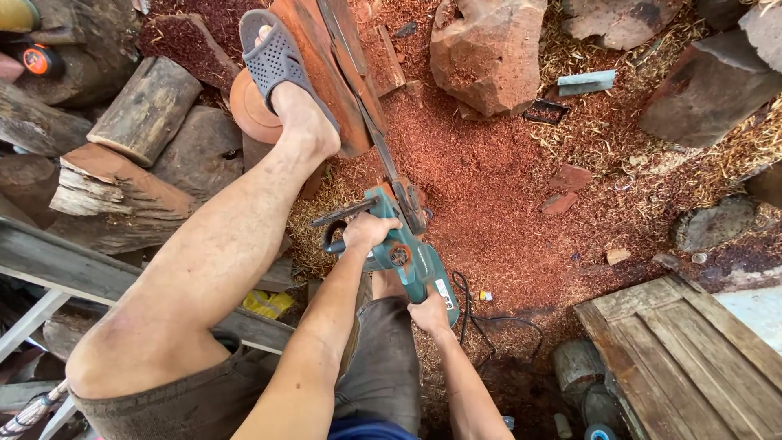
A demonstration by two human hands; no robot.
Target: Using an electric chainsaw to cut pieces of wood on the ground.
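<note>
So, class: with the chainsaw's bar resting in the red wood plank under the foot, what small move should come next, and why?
Probably ease the chainsaw bar a little further along the cut. The left hand grips the front handle, the right hand the rear, the foot pins the red plank, and the bar already sits in it.

— What's the ground like out there?
— Red sawdust (497, 179) everywhere, with straw-coloured shavings (603, 122) toward the upper right, all in bright daylight.
— Anything around the edges?
— Weathered logs (147, 110) piled on the left, big reddish wood chunks (489, 53) up top, and a grey plank pallet (684, 350) at lower right.
</note>
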